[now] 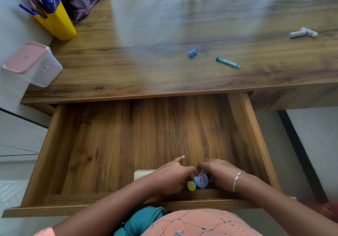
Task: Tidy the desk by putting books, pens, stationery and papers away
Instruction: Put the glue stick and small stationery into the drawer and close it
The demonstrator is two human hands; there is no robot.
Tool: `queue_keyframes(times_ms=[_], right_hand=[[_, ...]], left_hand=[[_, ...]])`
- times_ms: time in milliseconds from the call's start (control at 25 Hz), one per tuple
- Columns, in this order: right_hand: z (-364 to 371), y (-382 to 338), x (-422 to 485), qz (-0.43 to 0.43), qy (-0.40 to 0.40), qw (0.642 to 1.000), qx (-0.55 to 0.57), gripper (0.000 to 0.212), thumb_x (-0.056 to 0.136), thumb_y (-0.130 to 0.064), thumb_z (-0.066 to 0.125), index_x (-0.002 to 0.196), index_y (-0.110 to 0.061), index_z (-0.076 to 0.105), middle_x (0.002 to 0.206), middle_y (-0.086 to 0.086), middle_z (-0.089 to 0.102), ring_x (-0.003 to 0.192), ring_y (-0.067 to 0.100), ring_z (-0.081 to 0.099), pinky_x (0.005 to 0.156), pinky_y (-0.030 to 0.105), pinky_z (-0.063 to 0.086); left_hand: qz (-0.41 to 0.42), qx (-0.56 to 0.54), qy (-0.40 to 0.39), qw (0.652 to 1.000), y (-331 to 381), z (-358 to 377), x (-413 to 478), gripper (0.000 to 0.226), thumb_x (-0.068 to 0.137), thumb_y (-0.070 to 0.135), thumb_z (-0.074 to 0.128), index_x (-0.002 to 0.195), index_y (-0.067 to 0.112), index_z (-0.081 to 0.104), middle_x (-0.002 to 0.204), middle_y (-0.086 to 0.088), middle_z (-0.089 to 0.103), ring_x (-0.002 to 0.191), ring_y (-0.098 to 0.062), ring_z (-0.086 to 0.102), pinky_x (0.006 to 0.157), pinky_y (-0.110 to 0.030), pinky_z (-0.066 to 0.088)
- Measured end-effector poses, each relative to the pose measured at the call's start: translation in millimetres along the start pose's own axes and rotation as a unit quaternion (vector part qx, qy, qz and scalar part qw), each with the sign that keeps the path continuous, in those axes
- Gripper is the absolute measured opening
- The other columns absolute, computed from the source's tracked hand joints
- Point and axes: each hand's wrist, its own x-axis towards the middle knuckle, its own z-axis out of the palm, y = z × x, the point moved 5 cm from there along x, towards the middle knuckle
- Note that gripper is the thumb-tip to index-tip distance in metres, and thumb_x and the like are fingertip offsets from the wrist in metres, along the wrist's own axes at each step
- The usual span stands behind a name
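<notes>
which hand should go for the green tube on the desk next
Right, probably. The green tube lies right of centre on the desk, roughly ahead of the right hand; the left hand would have to cross over it. Both hands are in the drawer.

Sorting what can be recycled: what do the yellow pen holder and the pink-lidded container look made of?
Yellow pen holder: probably plastic, smooth and slightly glossy, one even colour. Pink-lidded container: probably plastic too; see-through frosted walls, opaque pink lid. Blur leaves the finer finish unclear.
</notes>
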Motion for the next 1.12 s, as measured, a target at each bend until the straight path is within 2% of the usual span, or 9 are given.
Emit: queue_keyframes(times_ms=[200,320,440,520,640,760,840,960,1120], right_hand=[[-0.3,2.1,-1.7,-0.007,0.007,1.0,0.009,0.042,0.087,-0.009,0.055,0.126,-0.025,0.048,0.123,0.002,0.054,0.111,0.018,0.053,0.088,0.027,0.045],[-6.8,7.2,-5.2,-0.005,0.023,1.0,0.018,0.042,0.087,-0.008,0.054,0.126,-0.024,0.048,0.116,-0.001,0.054,0.096,0.014,0.054,0.082,0.025,0.044],[-26.6,16.0,-9.9,-0.005,0.065,0.997,0.027,0.039,0.087,-0.003,0.05,0.12,-0.023,0.052,0.102,-0.005,0.053,0.087,0.009,0.048,0.076,0.02,0.041],[-51.7,23.3,-16.6,-0.002,0.101,0.992,0.069,0.036,0.085,0.003,0.049,0.113,-0.02,0.056,0.096,-0.005,0.054,0.084,0.012,0.053,0.071,0.017,0.043],[-98.8,39.8,-24.6,0.014,0.168,0.977,0.129,0.037,0.084,0.009,0.051,0.109,-0.017,0.06,0.092,-0.005,0.058,0.082,0.012,0.06,0.07,0.015,0.049],[-147.0,57.9,-24.3,0.045,0.231,0.96,0.152,0.032,0.082,0.007,0.059,0.105,-0.017,0.061,0.084,-0.01,0.057,0.075,0.007,0.06,0.065,0.007,0.045],[-181.8,63.4,-20.3,0.054,0.278,0.948,0.143,0.029,0.081,0.004,0.062,0.104,-0.015,0.062,0.082,-0.007,0.059,0.075,0.009,0.058,0.068,0.006,0.043],[-232.2,67.1,-4.2,0.073,0.36,0.924,0.103,0.022,0.082,-0.002,0.063,0.103,-0.011,0.064,0.086,0.001,0.067,0.083,0.016,0.062,0.08,0.026,0.047],[-272.4,81.8,33.7,0.138,0.407,0.902,0.042,0.024,0.082,-0.011,0.064,0.106,-0.012,0.065,0.107,0.009,0.068,0.102,0.027,0.061,0.085,0.031,0.045]], left_hand=[[0.011,-0.014,0.021,1.0,5.0,-7.5,-4.4,0.048,0.092,0.004,0.049,0.137,0.017,0.04,0.141,-0.002,0.048,0.14,-0.017,0.027,0.116,-0.029,0.004],[0.021,-0.01,0.029,0.999,4.0,-11.4,-5.7,0.053,0.091,0.004,0.049,0.14,0.018,0.037,0.151,0.0,0.033,0.144,-0.014,0.014,0.116,-0.026,0.003],[0.008,-0.014,0.038,0.999,-14.3,-9.2,-2.0,0.059,0.089,0.003,0.05,0.141,0.027,0.035,0.155,0.006,0.021,0.146,-0.016,0.006,0.121,-0.035,0.008],[0.002,-0.024,0.057,0.998,-29.7,-17.5,0.4,0.055,0.089,0.007,0.052,0.138,0.03,0.038,0.153,0.008,0.026,0.146,-0.016,0.012,0.12,-0.04,0.015],[0.013,-0.022,0.105,0.994,-44.5,-44.9,2.9,0.046,0.089,0.022,0.059,0.133,0.025,0.045,0.145,0.005,0.039,0.14,-0.014,0.027,0.118,-0.038,0.02],[0.026,-0.007,0.166,0.986,-41.4,-81.0,8.3,0.039,0.09,0.024,0.059,0.128,0.021,0.051,0.135,0.006,0.047,0.128,-0.01,0.04,0.113,-0.026,0.028],[0.026,-0.014,0.217,0.976,-34.2,-110.5,15.9,0.033,0.091,0.024,0.058,0.124,0.02,0.055,0.129,0.005,0.051,0.119,-0.011,0.048,0.103,-0.025,0.039],[0.023,-0.045,0.322,0.946,-26.3,-164.1,34.5,0.026,0.091,0.021,0.058,0.116,0.014,0.06,0.119,-0.001,0.058,0.11,-0.017,0.054,0.095,-0.031,0.044],[-0.022,-0.07,0.408,0.91,-32.0,-217.3,74.3,0.024,0.089,0.014,0.06,0.112,0.008,0.062,0.116,-0.009,0.061,0.107,-0.024,0.057,0.093,-0.034,0.046]])
